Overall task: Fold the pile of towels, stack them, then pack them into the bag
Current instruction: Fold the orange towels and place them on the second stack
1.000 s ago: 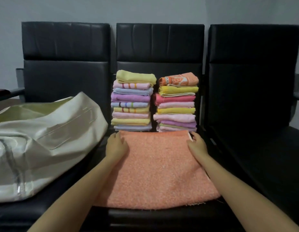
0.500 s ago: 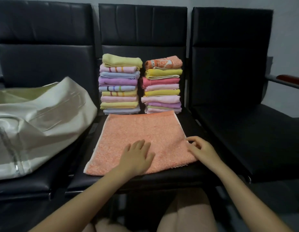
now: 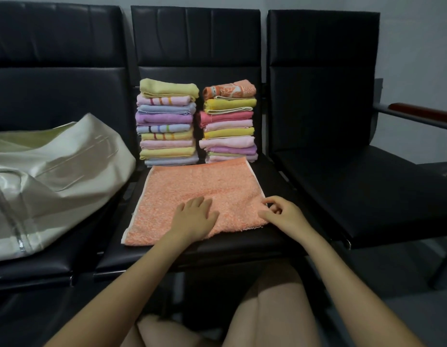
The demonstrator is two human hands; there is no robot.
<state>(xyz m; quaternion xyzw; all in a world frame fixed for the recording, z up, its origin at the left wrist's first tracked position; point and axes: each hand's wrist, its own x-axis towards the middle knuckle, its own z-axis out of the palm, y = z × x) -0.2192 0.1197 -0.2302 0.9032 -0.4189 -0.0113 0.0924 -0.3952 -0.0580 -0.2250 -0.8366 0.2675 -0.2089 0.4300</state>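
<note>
An orange towel lies spread flat on the middle black seat. My left hand rests palm down on its near middle, fingers apart. My right hand is at the towel's near right corner, fingers curled at the edge; whether they pinch it is unclear. Behind the towel stand two stacks of folded towels: the left stack topped by a yellow one, the right stack topped by a patterned orange one. A cream zippered bag lies open on the left seat.
Three black padded chairs stand in a row against a grey wall. The right seat holds nothing, with a wooden armrest beyond it. My bare knees show below the seat's front edge.
Both hands slid from the towel's far corners back to its near edge: the left to the near middle, the right to the near right corner. The view tilted down and shifted left.
</note>
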